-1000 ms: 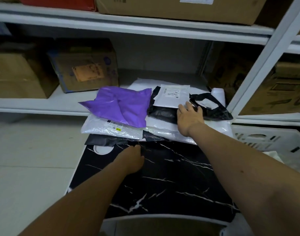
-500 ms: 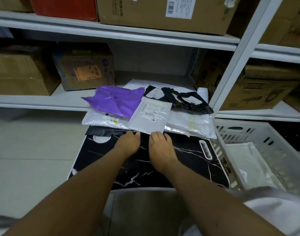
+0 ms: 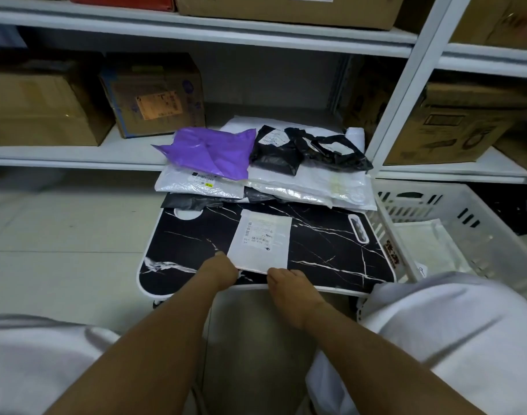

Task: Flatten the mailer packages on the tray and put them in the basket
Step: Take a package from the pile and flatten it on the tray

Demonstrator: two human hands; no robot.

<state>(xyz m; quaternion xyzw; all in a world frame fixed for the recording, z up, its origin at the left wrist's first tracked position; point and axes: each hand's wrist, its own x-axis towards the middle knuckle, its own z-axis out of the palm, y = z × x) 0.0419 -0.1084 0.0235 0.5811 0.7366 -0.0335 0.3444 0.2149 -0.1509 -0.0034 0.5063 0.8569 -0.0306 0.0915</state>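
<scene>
A small white mailer (image 3: 260, 241) with a printed label lies flat on the black marble-patterned tray (image 3: 331, 250), close to its front edge. My left hand (image 3: 219, 271) grips the mailer's near left corner with curled fingers. My right hand (image 3: 287, 284) holds the near right edge, its fingertips hidden under it. At the back of the tray is a pile: a purple mailer (image 3: 214, 151), a crumpled black mailer (image 3: 274, 152), and white bubble mailers (image 3: 316, 187) underneath. The white slatted basket (image 3: 453, 208) stands to the right of the tray with one white mailer (image 3: 427, 250) inside.
White metal shelving (image 3: 406, 85) with cardboard boxes (image 3: 154, 97) runs behind the tray. A shelf post rises between the tray and the basket. Pale tiled floor (image 3: 61, 235) lies to the left. My knees in light clothing are at both bottom corners.
The small white mailer came off the pile and slid to the front of the tray. Both hands moved back toward me with it, from the pile's edge to the tray's front edge.
</scene>
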